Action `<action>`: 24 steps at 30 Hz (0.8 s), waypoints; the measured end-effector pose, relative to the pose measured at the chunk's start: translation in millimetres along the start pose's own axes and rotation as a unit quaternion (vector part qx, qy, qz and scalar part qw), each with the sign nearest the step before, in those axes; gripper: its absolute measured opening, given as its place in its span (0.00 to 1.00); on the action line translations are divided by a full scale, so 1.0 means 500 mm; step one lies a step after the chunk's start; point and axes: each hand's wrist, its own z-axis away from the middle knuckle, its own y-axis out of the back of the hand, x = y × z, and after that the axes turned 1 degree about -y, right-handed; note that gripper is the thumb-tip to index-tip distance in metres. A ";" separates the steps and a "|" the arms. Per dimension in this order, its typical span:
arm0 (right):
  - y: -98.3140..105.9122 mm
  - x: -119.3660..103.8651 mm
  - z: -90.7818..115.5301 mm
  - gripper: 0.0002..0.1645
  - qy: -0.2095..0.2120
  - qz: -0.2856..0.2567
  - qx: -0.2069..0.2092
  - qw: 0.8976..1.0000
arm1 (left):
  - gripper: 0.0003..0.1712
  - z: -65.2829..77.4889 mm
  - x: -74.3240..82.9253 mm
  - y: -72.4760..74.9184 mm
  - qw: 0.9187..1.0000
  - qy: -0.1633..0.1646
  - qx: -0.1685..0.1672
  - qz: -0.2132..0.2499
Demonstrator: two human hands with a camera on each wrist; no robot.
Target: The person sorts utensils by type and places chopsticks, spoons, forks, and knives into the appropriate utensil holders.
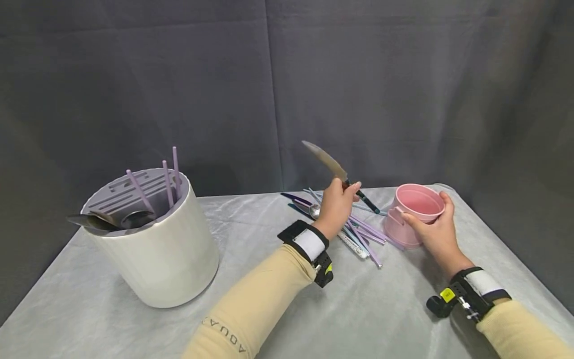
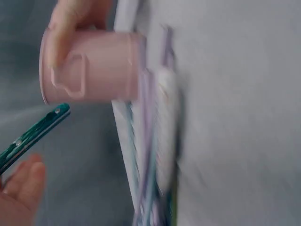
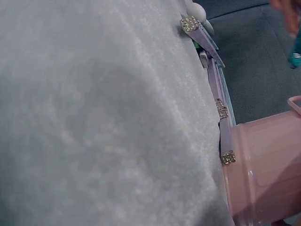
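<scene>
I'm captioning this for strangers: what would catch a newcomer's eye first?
Probably the knife, held up in the left hand near the utensil pile. Next, the pink cup in the right hand, at the table's right. The big white holder at left, with purple sticks poking up, stands out too.

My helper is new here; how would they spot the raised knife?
Right of the big white container, find the left hand. The knife is in its grip, blade pointing up and left, green handle down. Unlike the utensils piled below, it's held aloft.
</scene>
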 end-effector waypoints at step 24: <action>0.005 0.000 0.008 0.62 0.001 -0.003 0.010 1.000 | 0.07 -0.012 0.077 -0.126 0.964 -0.101 0.098 0.224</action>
